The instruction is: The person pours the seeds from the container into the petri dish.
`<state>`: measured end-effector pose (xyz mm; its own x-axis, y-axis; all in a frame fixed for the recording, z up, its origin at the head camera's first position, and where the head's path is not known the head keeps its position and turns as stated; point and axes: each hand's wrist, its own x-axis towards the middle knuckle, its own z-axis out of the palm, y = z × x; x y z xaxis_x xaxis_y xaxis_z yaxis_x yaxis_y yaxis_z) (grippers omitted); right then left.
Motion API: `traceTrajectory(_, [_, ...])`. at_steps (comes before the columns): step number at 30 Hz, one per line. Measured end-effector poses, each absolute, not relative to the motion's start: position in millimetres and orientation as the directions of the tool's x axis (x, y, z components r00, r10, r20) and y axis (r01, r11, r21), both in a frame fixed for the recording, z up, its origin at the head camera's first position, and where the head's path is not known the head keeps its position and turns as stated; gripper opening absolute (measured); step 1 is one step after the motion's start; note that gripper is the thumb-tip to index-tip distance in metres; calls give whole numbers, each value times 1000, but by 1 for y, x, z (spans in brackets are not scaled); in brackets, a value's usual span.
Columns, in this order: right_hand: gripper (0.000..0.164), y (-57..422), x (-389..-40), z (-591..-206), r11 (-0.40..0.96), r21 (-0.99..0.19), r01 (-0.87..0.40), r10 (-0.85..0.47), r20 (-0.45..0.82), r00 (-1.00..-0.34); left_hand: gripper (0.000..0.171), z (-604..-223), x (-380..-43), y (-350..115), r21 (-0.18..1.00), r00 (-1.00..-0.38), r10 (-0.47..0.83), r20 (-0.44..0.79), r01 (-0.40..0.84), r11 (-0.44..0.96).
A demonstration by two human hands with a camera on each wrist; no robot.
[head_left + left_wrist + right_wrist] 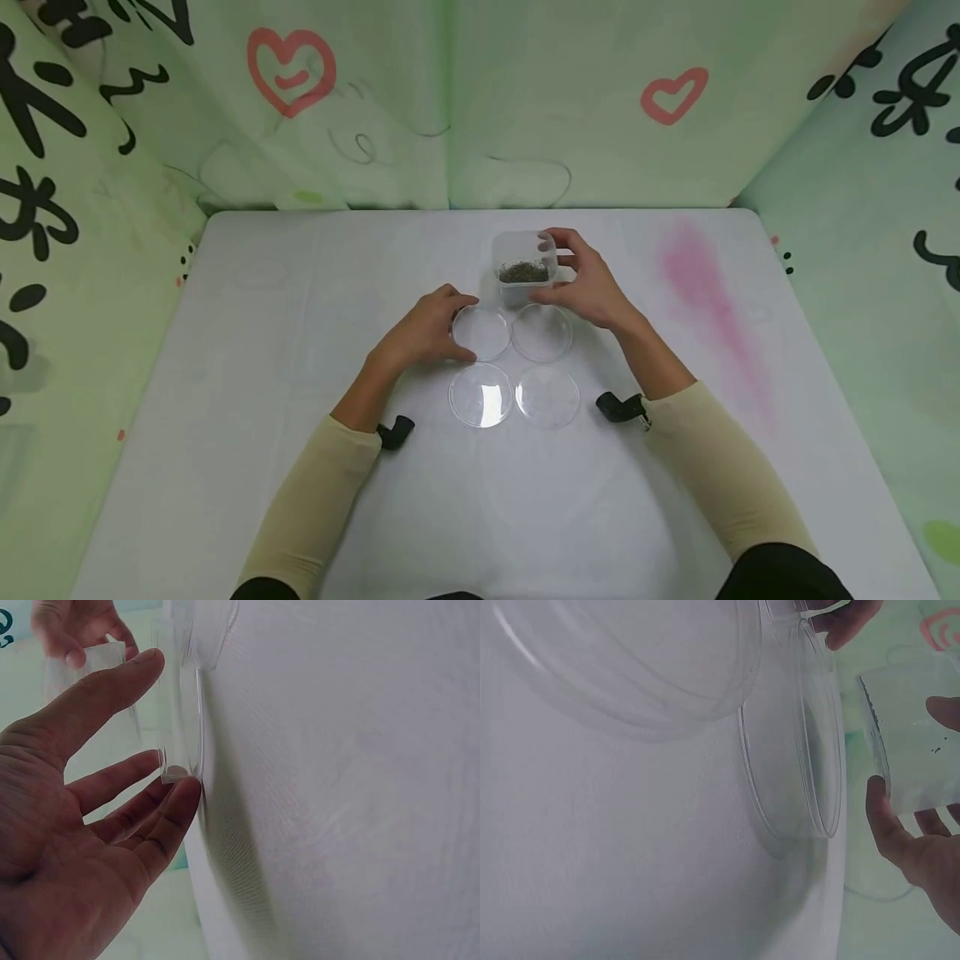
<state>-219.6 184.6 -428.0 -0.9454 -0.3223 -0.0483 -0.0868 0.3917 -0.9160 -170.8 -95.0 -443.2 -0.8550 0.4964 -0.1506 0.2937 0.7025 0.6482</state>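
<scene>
My right hand [592, 287] grips a clear square plastic container [516, 296] by its right side. Dark, fine, loose bits [523, 272] lie inside it. The container is tilted and held off the table just behind the dishes, as the right wrist view also shows with the container [911, 750]. My left hand [429, 329] holds the far-left clear petri dish [482, 333], thumb at its near edge and fingers at its far edge. In the left wrist view that dish [180, 727] stays low at the table surface. Beside it sits the far-right petri dish [543, 333].
Two more clear petri dishes, the near-left one [468, 396] and the near-right one [547, 398], complete a square of dishes on the white-covered table [262, 375]. Green patterned curtains [525, 100] enclose the table's back and sides. A pink stain [705, 292] marks the cloth.
</scene>
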Motion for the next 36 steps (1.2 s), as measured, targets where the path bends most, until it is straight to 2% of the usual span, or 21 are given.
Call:
traceTrajectory(9, [83,197,-206,-419,387,-919,-76,-382,-85,-920,84,-442,-170,-95,645,-852,497,-163,289,708])
traceTrajectory(16, [84,205,-196,-413,433,-897,-92,-422,-111,-900,83,-442,-171,-94,641,-854,496,-157,293,709])
traceTrajectory(24, [81,206,-190,-410,447,-884,-134,-468,-103,-878,83,-441,-170,-95,650,-860,486,-154,282,706])
traceTrajectory(36, [76,203,-194,-394,550,-804,-225,-531,-129,-838,83,-442,-169,-94,657,-859,490,-146,286,698])
